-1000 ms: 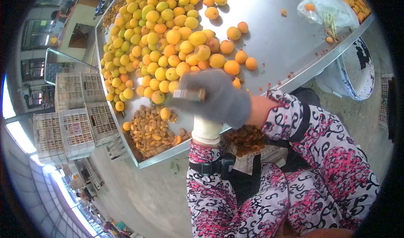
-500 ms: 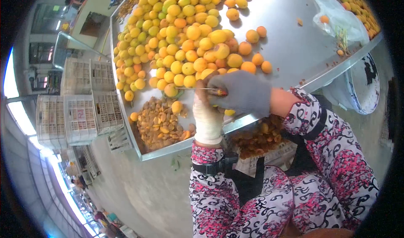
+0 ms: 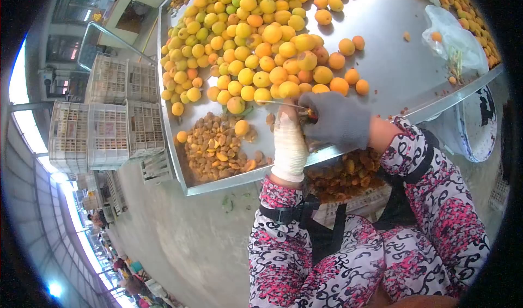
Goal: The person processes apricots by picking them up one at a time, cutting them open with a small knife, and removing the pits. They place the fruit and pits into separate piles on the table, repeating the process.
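My right hand [image 3: 339,120], in a grey glove, is closed around the handle of a thin-bladed tool [image 3: 310,113]. The narrow metal blade points left across the fingertips of my left hand [image 3: 289,139]. That hand wears a white glove with browned fingers, which are curled shut against the right hand; whatever they hold is hidden. Both hands are over the near edge of a metal table [image 3: 384,71]. Just beyond them lies a heap of yellow and orange apricots [image 3: 261,49]. To their left is a pile of brown pits and fruit pieces [image 3: 218,150].
Below the table edge, a crate [image 3: 357,199] holds dark orange fruit pieces [image 3: 343,174]. A white bucket [image 3: 471,128] stands at the right. Stacked plastic crates [image 3: 106,136] are at the left. A clear plastic bag [image 3: 449,33] lies on the table, with more apricots [image 3: 473,16] behind it.
The whole view has shifted, so the table and hands appear further right. The blade now slopes down towards the handle, where it was nearly level. Orange fruit below the hands no longer shows.
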The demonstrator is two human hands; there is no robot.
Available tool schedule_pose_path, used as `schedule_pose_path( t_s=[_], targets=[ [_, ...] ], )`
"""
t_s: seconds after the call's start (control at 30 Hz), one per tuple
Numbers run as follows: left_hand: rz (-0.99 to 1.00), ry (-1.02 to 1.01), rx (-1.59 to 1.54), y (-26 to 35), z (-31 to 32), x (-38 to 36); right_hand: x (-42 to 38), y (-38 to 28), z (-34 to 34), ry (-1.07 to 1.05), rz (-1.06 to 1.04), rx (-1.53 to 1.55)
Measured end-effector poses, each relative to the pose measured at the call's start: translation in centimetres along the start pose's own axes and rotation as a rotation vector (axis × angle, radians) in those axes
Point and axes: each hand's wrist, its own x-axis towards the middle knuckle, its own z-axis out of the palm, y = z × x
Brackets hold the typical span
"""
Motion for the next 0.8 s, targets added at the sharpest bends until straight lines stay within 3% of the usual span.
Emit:
schedule_pose_path(
  t_s=[0.07,0.13,0.17,0.27,0.33,0.37,0.43,0.47,0.5,0.57,0.6,0.63,0.7,0.77,0.8],
  targets=[
    [-0.049,0.013,-0.069,0.7,-0.1,0.3,0.2,0.3,0.7,0.149,0.027,0.005],
    [0.083,0.051,0.258,1.0,-0.6,0.0,0.8,1.6,0.7,0.22,0.061,0.069],
    [0.086,0.049,0.258,1.0,-0.7,-0.2,1.1,2.2,0.6,0.286,0.093,0.133],
    [0.23,0.041,0.234,1.2,-1.0,-0.6,1.4,3.0,-0.2,0.24,0.104,0.251],
    [0.247,-0.384,0.119,1.8,-1.7,-0.7,1.4,2.7,-0.9,0.321,0.134,0.283],
    [0.246,-0.386,0.118,2.5,-1.7,-1.0,1.5,2.6,-1.2,0.4,0.161,0.318],
    [-0.173,-0.614,-0.221,3.9,-1.5,-1.6,1.7,3.3,-1.4,0.36,0.239,0.314],
    [-0.386,-0.674,-0.317,4.1,-1.2,-1.6,1.4,3.6,-1.5,0.365,0.113,0.273],
    [-0.388,-0.673,-0.317,4.4,-1.4,-1.5,1.3,3.7,-1.5,0.367,-0.014,0.232],
    [-0.14,-0.602,-0.186,4.7,-2.6,-1.4,1.2,2.5,-2.1,0.296,0.08,0.269],
    [-0.292,-0.533,-0.294,4.0,-3.4,-1.5,1.1,2.1,-2.3,0.227,0.174,0.306],
    [-0.32,-0.377,-0.278,1.4,-3.7,-1.6,1.1,2.1,-2.1,0.226,0.172,0.308],
    [-0.262,-0.08,0.271,-2.5,-5.8,-0.6,1.1,2.3,-1.4,0.223,0.105,0.19],
    [-0.256,0.077,0.838,-4.6,-7.5,-0.6,1.2,3.2,-0.7,0.217,0.061,0.225],
    [-0.207,0.067,0.925,-7.1,-7.9,-1.0,1.2,3.5,-0.6,0.208,0.02,0.258]
  ],
)
